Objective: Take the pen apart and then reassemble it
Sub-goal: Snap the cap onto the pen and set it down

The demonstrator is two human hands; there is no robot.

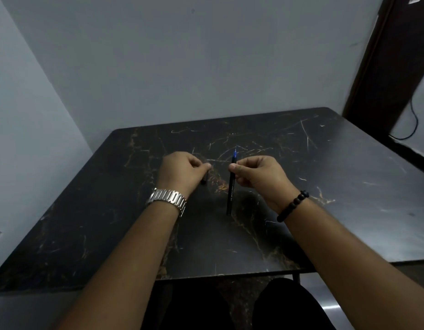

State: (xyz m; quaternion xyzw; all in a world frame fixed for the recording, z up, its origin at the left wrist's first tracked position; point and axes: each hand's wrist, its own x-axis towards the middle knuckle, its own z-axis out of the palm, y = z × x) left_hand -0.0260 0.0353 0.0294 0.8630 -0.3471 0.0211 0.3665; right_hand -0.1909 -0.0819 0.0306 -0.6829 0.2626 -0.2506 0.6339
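My right hand [258,177] pinches a slim black pen body [230,189] between thumb and fingers. The pen stands nearly upright above the table, its blue tip [235,153] pointing away from me. My left hand [182,171] is closed around a small dark piece, the pen cap [204,179], whose lower end pokes out under the fingers. The two hands are a short gap apart over the middle of the black marbled table [325,177]. Most of the cap is hidden inside the fist.
A grey wall stands behind the table and on the left. A dark door frame [382,67] and a black cable [413,122] are at the right. My knees show under the table's near edge [230,275].
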